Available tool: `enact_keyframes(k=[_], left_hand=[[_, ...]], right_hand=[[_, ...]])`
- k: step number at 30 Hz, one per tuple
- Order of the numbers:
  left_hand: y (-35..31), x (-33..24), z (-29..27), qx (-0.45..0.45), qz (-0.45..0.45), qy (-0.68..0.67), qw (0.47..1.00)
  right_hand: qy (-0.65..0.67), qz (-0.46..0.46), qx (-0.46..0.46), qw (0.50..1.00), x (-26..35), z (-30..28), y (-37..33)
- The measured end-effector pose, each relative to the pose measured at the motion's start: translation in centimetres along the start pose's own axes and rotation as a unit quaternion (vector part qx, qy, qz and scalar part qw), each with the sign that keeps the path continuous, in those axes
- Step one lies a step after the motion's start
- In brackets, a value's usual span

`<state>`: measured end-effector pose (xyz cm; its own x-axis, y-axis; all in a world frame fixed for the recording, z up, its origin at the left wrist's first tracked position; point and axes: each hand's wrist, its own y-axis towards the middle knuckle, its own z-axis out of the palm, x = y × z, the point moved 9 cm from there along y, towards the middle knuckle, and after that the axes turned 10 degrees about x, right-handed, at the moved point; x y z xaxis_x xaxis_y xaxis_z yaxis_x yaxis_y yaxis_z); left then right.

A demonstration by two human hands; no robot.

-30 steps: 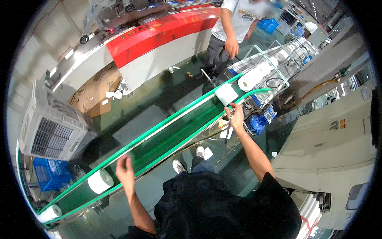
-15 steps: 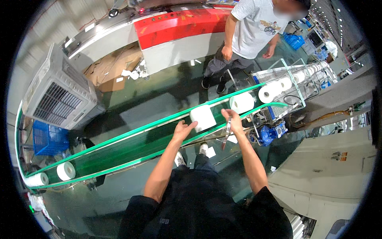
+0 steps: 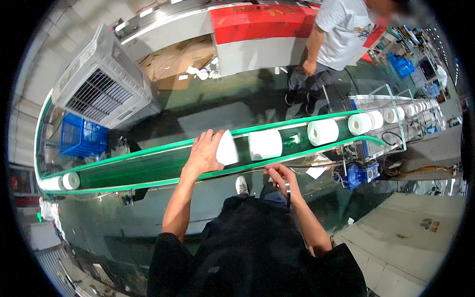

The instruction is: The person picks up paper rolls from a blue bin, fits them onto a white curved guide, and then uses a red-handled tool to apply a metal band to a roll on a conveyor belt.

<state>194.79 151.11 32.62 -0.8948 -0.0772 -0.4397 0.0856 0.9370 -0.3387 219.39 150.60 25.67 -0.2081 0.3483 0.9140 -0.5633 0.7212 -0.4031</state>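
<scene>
My left hand (image 3: 202, 152) is closed round the left side of a white paper roll (image 3: 227, 149) on the green conveyor belt (image 3: 143, 169). Its thumb is on the near side, and the roll leans a little. Just right of it, apart from both hands, stands another paper roll (image 3: 265, 145). Over the belt's near edge hovers my right hand (image 3: 281, 174), fingers curled. A slim metallic tool (image 3: 288, 192) lies along its palm and wrist; its exact kind is unclear.
More paper rolls (image 3: 322, 132) line the belt to the right; two rolls (image 3: 71, 180) sit at its far left end. Green rails (image 3: 307, 120) edge the belt. Beyond it stand an air cooler (image 3: 101, 84), a blue crate (image 3: 84, 136) and a person (image 3: 341, 34) in a grey shirt.
My left hand has gone from beside a roll to gripping one further left. My right hand has drawn back toward me. The rolls at the left end have moved closer together, and the view has shifted.
</scene>
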Motion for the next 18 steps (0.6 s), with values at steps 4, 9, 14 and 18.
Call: enact_keyframes(k=[4,9,14,18], left_hand=[[-0.8,4.1,3.0,0.028,0.009,0.087,0.996],[-4.3,11.7,3.5,-0.008,-0.046,0.113,0.993],[-10.4,11.8,-0.9,-0.126,-0.157,0.041,0.979],[-9.6,3.0,0.1,-0.083,-0.060,-0.136,0.985]], right_hand=[[-0.035,0.004,0.036,0.999,0.3,1.7,-1.2],[-0.018,0.028,0.031,0.999,-1.6,1.3,-2.4],[-0.029,0.028,0.034,0.999,-3.0,1.0,-3.9],[-0.005,0.060,0.021,0.998,-4.9,0.8,-4.5]])
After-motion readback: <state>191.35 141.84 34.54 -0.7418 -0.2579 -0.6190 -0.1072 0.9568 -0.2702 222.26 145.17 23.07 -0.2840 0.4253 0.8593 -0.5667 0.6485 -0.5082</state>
